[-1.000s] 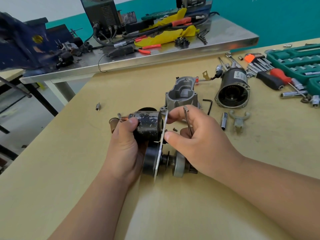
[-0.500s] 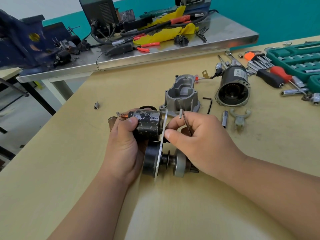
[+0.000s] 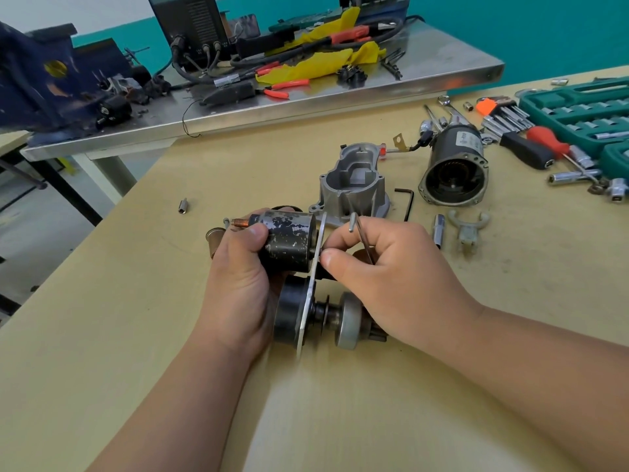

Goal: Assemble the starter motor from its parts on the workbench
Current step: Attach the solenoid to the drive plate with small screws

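Observation:
My left hand (image 3: 238, 287) grips a scuffed black solenoid (image 3: 289, 245) that sits against a thin metal plate (image 3: 311, 284). Below it on the same plate are a black gear housing (image 3: 289, 315) and a drive pinion with a grey clutch (image 3: 347, 320). My right hand (image 3: 394, 277) pinches at the plate's right face, thumb and forefinger together, and holds a thin hex key (image 3: 361, 238) between its fingers. The grey aluminium nose housing (image 3: 354, 189) lies just behind. The black motor body (image 3: 454, 173) lies open-ended at the right.
A plastic shift fork (image 3: 468, 231), a small socket (image 3: 439, 229) and a black hex key (image 3: 408, 202) lie right of my hands. A green socket set (image 3: 578, 110) and screwdrivers fill the far right. A loose bit (image 3: 183, 205) lies left. A cluttered steel bench (image 3: 306, 107) stands behind.
My right thumb and forefinger have shifted slightly on the plate and the hex key has tilted. The solenoid assembly stays in my left hand in the same place.

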The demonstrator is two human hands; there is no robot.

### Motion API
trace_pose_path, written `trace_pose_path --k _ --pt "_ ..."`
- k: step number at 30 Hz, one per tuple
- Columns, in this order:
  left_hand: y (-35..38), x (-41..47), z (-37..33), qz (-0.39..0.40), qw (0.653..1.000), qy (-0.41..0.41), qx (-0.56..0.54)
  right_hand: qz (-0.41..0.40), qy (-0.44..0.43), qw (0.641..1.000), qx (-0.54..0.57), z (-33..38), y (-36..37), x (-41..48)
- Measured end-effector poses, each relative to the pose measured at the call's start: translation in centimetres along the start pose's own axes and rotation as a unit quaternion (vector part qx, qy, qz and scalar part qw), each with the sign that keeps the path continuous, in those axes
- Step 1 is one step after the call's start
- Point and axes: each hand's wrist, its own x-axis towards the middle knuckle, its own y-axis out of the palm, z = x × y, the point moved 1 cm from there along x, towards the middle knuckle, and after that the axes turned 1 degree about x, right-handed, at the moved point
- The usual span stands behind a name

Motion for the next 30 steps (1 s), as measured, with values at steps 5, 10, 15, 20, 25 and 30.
trace_pose_path --k 5,10,15,20,25,30 --pt "0.0 0.0 -0.1 0.021 0.999 0.014 0.042 0.003 -0.004 1.000 -0.005 0.1 0.0 0.0" --pt "-0.2 0.4 -0.3 0.062 0.997 0.020 0.039 0.008 -0.007 1.000 0.005 0.1 0.1 -0.1" --pt "-0.3 0.4 -0.7 0.069 0.993 0.068 0.065 0.006 0.000 1.000 0.011 0.1 0.2 -0.2" --pt "-0.5 0.6 -0.8 0.065 0.984 0.139 0.090 0.009 0.000 1.000 0.017 0.1 0.1 -0.1" --pt "-0.6 -0.5 -0.3 0.086 0.990 0.107 0.037 0.012 0.024 0.999 0.029 -0.1 0.0 0.1" --pt "-0.7 -0.6 0.1 0.107 0.988 0.105 0.037 0.018 0.025 0.999 0.033 -0.1 -0.1 0.2"
